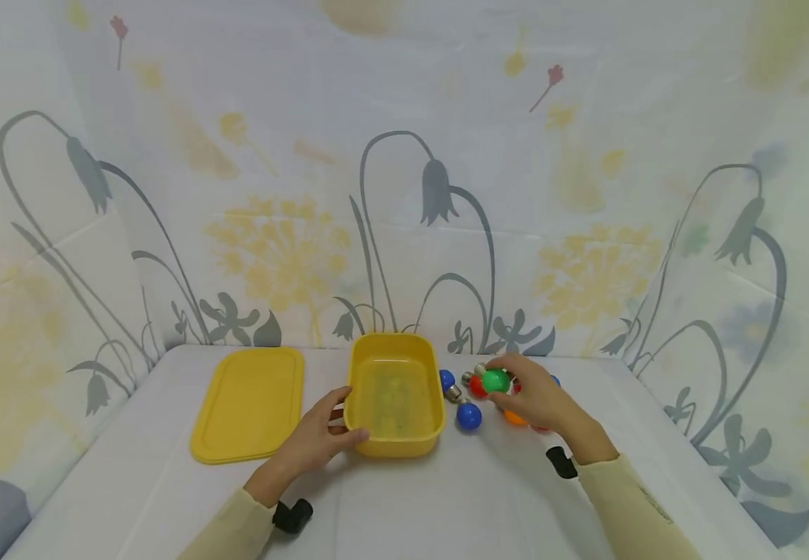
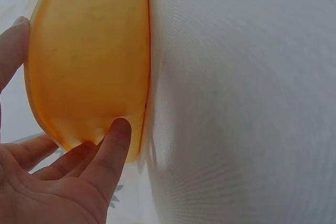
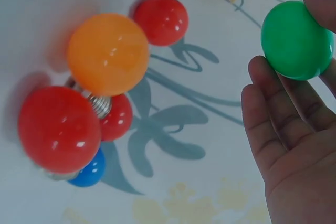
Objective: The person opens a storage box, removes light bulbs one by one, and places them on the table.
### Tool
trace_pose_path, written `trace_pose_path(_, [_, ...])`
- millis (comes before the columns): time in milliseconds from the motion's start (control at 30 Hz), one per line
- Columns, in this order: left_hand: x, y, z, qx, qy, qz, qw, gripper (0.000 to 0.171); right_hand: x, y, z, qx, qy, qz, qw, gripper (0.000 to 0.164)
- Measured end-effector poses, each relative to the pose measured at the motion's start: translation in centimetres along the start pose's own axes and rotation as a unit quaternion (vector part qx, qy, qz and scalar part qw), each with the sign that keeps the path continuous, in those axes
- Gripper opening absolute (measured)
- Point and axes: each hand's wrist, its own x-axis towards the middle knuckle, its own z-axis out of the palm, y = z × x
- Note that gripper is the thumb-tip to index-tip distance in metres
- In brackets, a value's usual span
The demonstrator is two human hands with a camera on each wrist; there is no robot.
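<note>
In the head view, my left hand point(image 1: 316, 435) holds the near left corner of an open yellow plastic container point(image 1: 400, 449); its fingers touch the outer wall point(image 2: 94, 66). My right hand point(image 1: 534, 393) pinches a green light bulb point(image 1: 495, 381) between thumb and fingers, above a group of bulbs. Around it lie a blue bulb point(image 1: 469, 416), another blue bulb point(image 1: 446, 379) beside the container, a red bulb point(image 1: 478, 386) and an orange bulb point(image 1: 514, 418). The right wrist view shows the green bulb point(image 3: 296, 40) raised, with several red, orange and blue bulbs at the left.
A flat yellow lid point(image 1: 250, 404) lies on the white-covered table point(image 1: 439, 505), left of the container. Behind the table hangs a pale cloth point(image 1: 404, 93) printed with flowers. Part of the bulb group is hidden behind my right hand.
</note>
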Motion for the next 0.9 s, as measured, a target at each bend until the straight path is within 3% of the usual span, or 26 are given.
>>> trace_pose_path(533, [-0.3, 0.2, -0.1, 0.002, -0.004, -0.001, 1.0000, 0.089, -4.3, 3.7, -1.1, 0.014, 0.066, 0.045, 0.997, 0.040])
trace_pose_path(733, [-0.3, 0.2, -0.1, 0.002, -0.001, -0.004, 1.0000, 0.086, -5.0, 4.9, -1.3, 0.004, 0.083, 0.035, 0.996, 0.040])
trace_pose_path(900, [-0.1, 0.1, -0.1, -0.002, -0.005, 0.001, 1.0000, 0.087, -5.3, 5.4, -1.8, 0.002, 0.085, 0.059, 0.995, 0.040])
